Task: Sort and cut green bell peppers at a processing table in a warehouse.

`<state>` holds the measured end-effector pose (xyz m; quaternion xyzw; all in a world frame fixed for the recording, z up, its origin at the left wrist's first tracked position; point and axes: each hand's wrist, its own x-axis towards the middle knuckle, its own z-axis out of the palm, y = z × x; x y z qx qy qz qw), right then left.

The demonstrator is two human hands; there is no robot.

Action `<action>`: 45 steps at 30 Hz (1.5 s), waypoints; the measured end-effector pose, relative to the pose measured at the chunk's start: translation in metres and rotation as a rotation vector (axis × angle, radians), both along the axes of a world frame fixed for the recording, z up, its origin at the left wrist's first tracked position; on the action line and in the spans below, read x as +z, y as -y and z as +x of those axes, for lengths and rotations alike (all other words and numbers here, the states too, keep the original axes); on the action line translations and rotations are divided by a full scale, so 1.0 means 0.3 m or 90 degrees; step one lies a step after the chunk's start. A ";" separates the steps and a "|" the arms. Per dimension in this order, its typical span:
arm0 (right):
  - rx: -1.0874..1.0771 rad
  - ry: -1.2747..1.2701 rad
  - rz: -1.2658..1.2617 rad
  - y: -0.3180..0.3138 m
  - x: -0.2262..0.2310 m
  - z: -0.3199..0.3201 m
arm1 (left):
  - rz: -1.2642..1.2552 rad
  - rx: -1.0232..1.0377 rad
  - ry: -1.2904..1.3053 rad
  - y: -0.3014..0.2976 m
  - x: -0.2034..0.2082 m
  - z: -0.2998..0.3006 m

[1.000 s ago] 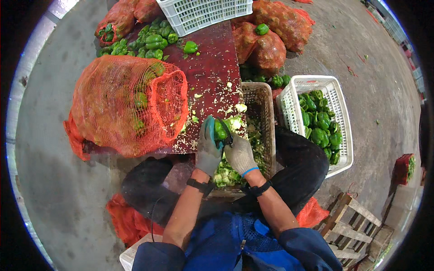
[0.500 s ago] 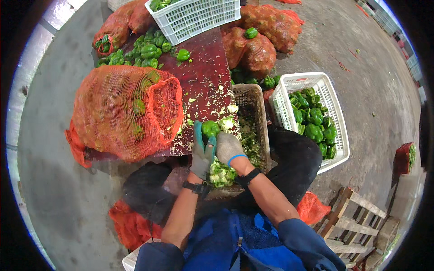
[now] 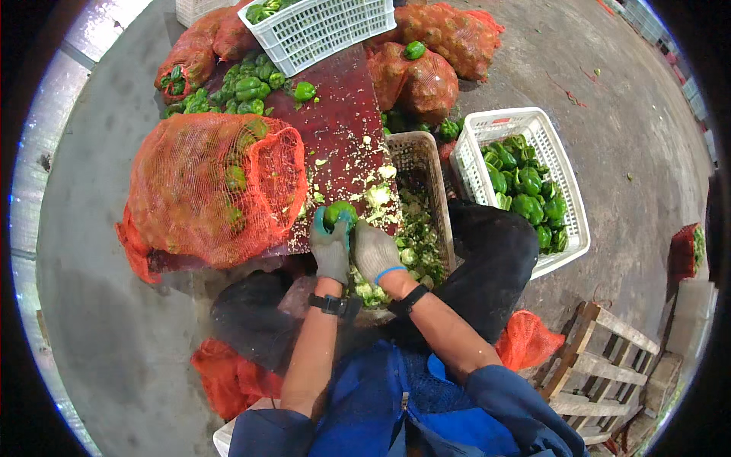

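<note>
A green bell pepper (image 3: 340, 210) is in my left hand (image 3: 330, 250), whose glove is grey with green on the fingers. The fingers wrap its sides at the near edge of the red board (image 3: 339, 122). Close against it on the right is my right hand (image 3: 376, 253), in a pale knit glove. It is closed with the fingers curled downward; what they hold, if anything, is hidden. Pale pepper cores (image 3: 378, 196) and scattered seeds lie on the board just beyond the hands. Below them, a dirty crate (image 3: 446, 202) holds green and whitish scraps.
An orange mesh sack (image 3: 205, 194) of peppers lies on the board's left. Right of my knee, a white crate (image 3: 580, 217) holds green peppers. Another white basket (image 3: 327, 38) stands at the far end, near loose peppers (image 3: 250, 87) and full sacks (image 3: 429, 84). A wooden pallet (image 3: 601, 365) lies lower right.
Both hands have shifted slightly left, still close together. The pepper has turned in my left hand, and more of the scraps beneath my right hand show now. The view has tilted a little.
</note>
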<state>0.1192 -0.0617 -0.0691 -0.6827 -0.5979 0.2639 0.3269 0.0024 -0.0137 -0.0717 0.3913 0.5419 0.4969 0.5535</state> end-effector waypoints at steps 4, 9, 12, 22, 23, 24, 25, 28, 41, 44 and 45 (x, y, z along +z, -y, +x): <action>0.123 0.124 0.033 -0.060 -0.074 -0.006 | 0.105 0.001 -0.098 -0.039 -0.097 -0.048; 0.337 0.197 -0.024 -0.127 -0.035 0.105 | 0.036 0.043 0.277 0.003 -0.007 0.005; 0.587 0.406 0.091 -0.207 -0.105 0.149 | 0.138 -0.070 -0.002 0.007 -0.044 -0.054; 0.238 -0.548 -0.472 -0.146 0.073 0.224 | -0.014 -0.178 0.362 -0.039 -0.035 -0.173; 0.226 -0.543 -0.469 -0.160 0.100 0.178 | -0.034 -0.168 0.377 -0.070 -0.130 -0.299; 0.204 -0.531 -0.462 -0.153 0.096 0.187 | -0.003 -0.149 0.284 -0.034 0.002 -0.189; 0.183 -0.518 -0.455 -0.147 0.094 0.192 | -0.029 -0.143 0.417 -0.041 -0.053 -0.214; 0.035 -0.151 -0.077 -0.151 -0.071 0.098 | -0.068 -0.040 0.460 -0.001 -0.010 -0.114; -0.080 -0.241 0.152 -0.017 0.158 -0.100 | -0.112 -0.022 0.279 -0.025 -0.022 -0.225; -0.115 -0.265 0.121 -0.019 0.116 -0.116 | -0.127 -0.031 0.267 -0.023 -0.007 -0.207; -0.132 -0.311 0.088 -0.028 0.109 -0.133 | -0.132 -0.027 0.263 -0.025 0.002 -0.206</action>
